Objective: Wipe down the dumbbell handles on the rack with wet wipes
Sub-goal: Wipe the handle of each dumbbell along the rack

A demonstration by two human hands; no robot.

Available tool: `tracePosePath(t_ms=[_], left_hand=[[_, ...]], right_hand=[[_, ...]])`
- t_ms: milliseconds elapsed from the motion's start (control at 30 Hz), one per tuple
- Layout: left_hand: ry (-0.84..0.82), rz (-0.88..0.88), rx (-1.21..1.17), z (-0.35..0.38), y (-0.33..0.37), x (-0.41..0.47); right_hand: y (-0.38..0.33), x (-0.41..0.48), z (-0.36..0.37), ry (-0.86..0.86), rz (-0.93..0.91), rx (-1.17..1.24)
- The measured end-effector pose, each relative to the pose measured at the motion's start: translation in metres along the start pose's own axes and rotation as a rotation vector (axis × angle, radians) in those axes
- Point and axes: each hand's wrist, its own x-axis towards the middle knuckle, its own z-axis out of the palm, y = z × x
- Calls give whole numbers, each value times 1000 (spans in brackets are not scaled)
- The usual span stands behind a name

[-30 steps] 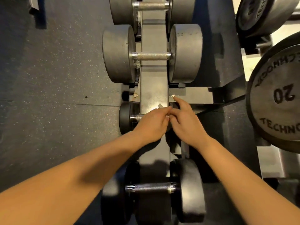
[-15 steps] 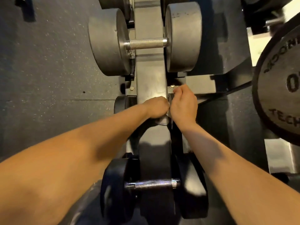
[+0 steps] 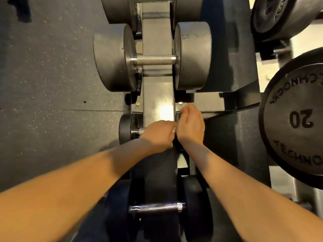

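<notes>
Speckled dark rubber floor (image 3: 52,84) fills the left side, next to the rack (image 3: 158,95) that runs up the middle. Against the rack's left edge sits the black head of the small dumbbell (image 3: 126,128). A short bare piece of its handle (image 3: 139,131) shows before my left grip (image 3: 160,135) covers the rest, fingers curled down around the bar. I cannot tell whether a wipe lies under that palm. Touching it, at the rack's right edge, my right grip (image 3: 190,126) is balled up with the fingers curled in; what it clamps, if anything, is hidden. Farther up the rack lies a big grey dumbbell (image 3: 113,58), and nearer me a black dumbbell (image 3: 157,206). At far right is a round weight marked 20 (image 3: 297,119).
</notes>
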Motion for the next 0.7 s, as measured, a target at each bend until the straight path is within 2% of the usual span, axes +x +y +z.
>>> tracePosePath(t_ms=[67, 167, 233, 300, 333, 400, 467, 567, 633, 700], left_hand=[[-223, -116, -126, -20, -9, 16], [-441, -271, -349, -43, -9, 32], [-512, -387, -479, -46, -2, 37], [-474, -440, -495, -43, 7, 37], [-444, -421, -439, -39, 10, 35], [-349, -286, -173, -29, 12, 25], [-114, -180, 43, -10, 9, 6], [315, -42, 161, 18, 2, -34], [505, 79, 323, 30, -9, -48], [622, 112, 396, 28, -17, -54]], right_hand=[[-1, 0, 0, -5, -10, -8], [-2, 0, -1, -18, -24, -19], [-1, 0, -1, -36, -36, -38], [0, 0, -2, -50, -41, -52], [0, 0, -2, -51, -41, -56], [0, 0, -3, -44, -43, -63], [-1, -1, -3, -38, -41, -70], [-2, -2, -3, -38, -36, -76], [-2, -2, -3, -33, -42, -74], [-2, -1, -1, -31, -41, -75]])
